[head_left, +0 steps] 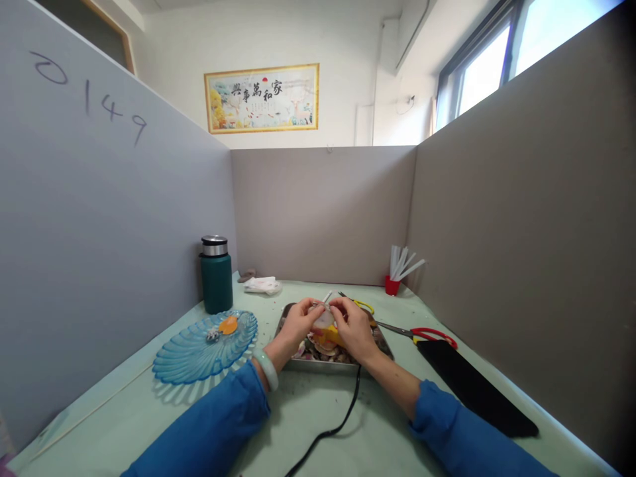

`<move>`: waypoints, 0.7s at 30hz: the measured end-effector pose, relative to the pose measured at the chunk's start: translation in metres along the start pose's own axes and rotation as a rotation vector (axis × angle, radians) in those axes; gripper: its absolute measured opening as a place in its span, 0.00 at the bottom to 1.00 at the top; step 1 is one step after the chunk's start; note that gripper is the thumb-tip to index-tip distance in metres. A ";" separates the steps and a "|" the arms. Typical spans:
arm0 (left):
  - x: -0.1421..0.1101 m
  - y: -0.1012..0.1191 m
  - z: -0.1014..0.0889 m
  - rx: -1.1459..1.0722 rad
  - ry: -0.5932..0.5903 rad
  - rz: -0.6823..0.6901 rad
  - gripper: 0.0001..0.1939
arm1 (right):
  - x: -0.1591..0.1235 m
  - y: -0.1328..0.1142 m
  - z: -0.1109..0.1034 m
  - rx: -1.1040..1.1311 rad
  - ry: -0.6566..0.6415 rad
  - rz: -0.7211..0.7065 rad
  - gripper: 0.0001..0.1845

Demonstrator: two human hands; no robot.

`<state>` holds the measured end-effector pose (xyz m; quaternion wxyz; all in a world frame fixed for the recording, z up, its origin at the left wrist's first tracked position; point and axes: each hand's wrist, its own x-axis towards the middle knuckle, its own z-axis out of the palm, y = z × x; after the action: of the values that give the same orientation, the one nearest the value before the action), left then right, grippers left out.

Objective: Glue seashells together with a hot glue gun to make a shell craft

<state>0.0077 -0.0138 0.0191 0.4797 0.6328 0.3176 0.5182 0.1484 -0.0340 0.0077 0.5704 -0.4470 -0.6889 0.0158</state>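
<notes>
Blue sleeves (218,421) fill the near edge of my remote feed, one reaching in from 7 o'clock, one from 5. Clock centred on the metal tray (320,366). Left hand (301,319), with a pale bracelet (265,369) at the wrist: fingertips clamped on a pale translucent piece (324,318). Right hand (352,326): fingertips pinched on the same piece from its 3 o'clock side. I place the piece above the tray, between both hands; its outline is partly covered by fingers. Below it I log shells (322,351) and a yellow object (332,335), partly hidden. Black cord (342,423) leaves the tray's 5 o'clock edge, curving toward 7.

Surroundings: blue scalloped plate (186,361) at 9, bearing an orange piece (228,324); green bottle (217,285) near 10; red cup (392,286) of white sticks (399,264) near 2; red-handled scissors (433,333) at 3, touching a black flat item (477,387) at 4.
</notes>
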 end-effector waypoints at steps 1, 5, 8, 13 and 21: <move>0.000 0.000 0.000 0.005 0.001 0.005 0.17 | 0.000 0.000 0.000 0.005 -0.001 0.000 0.09; 0.000 -0.001 -0.001 0.018 -0.002 0.017 0.17 | 0.000 -0.001 0.000 0.029 -0.009 -0.009 0.09; 0.001 -0.003 -0.001 0.023 -0.006 0.017 0.17 | 0.000 -0.001 0.000 0.035 -0.012 -0.021 0.09; 0.002 -0.004 -0.002 0.042 -0.016 0.021 0.17 | 0.000 -0.001 -0.001 0.030 -0.015 -0.029 0.09; 0.002 -0.005 -0.003 0.074 -0.033 0.036 0.16 | 0.000 -0.001 -0.002 0.044 -0.025 -0.040 0.08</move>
<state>0.0055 -0.0100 0.0153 0.4519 0.6642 0.3170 0.5041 0.1489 -0.0352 0.0090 0.5715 -0.4202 -0.7044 0.0251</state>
